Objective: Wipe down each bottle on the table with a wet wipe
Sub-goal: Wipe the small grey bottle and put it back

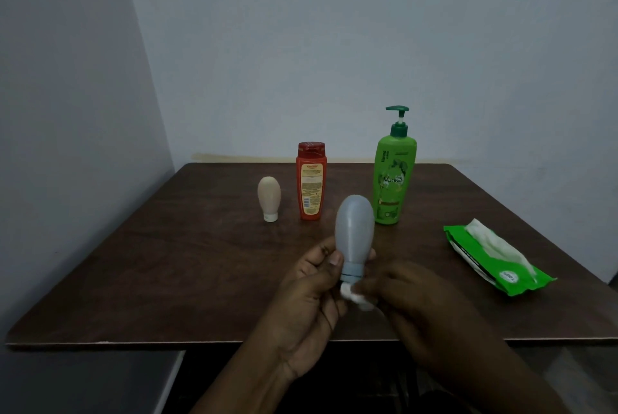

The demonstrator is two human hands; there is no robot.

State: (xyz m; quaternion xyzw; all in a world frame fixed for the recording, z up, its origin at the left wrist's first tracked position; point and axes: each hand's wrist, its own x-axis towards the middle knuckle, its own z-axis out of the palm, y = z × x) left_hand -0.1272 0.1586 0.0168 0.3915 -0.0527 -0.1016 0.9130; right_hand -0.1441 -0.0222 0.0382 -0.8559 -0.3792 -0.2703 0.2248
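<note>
While gripping a pale grey-blue, translucent, bulb-shaped plastic squeeze bottle (pixel 354 229) in the left hand (pixel 311 290), presses a bunched white wet wipe (pixel 356 296) against its cap end with the right hand (pixel 411 300). Holds the bottle roughly upright, cap down and rounded end up, in the air above the near half of the dark brown wooden table (pixel 167 263). Clasps the narrow lower part of the bottle with the left thumb on the near face and the fingers curled round the far side. Pinches the wipe in curled right fingers, just below and touching the cap; cannot tell how much of the wipe sits inside the fist. Further back on the table, standing in a loose row and apart from one another: at left a small beige bulb-shaped bottle (pixel 269 194) resting on its white cap; in the middle a flat orange-red plastic bottle (pixel 311 181) with a red flip cap, printed label facing the camera; at right a tall green pump-dispenser bottle (pixel 394 176). Lying flat near the right edge of the table, well apart from the bottles: a green soft pack of wet wipes (pixel 525 281) with a white sheet (pixel 491 243) pulled partly out of its opening.
</note>
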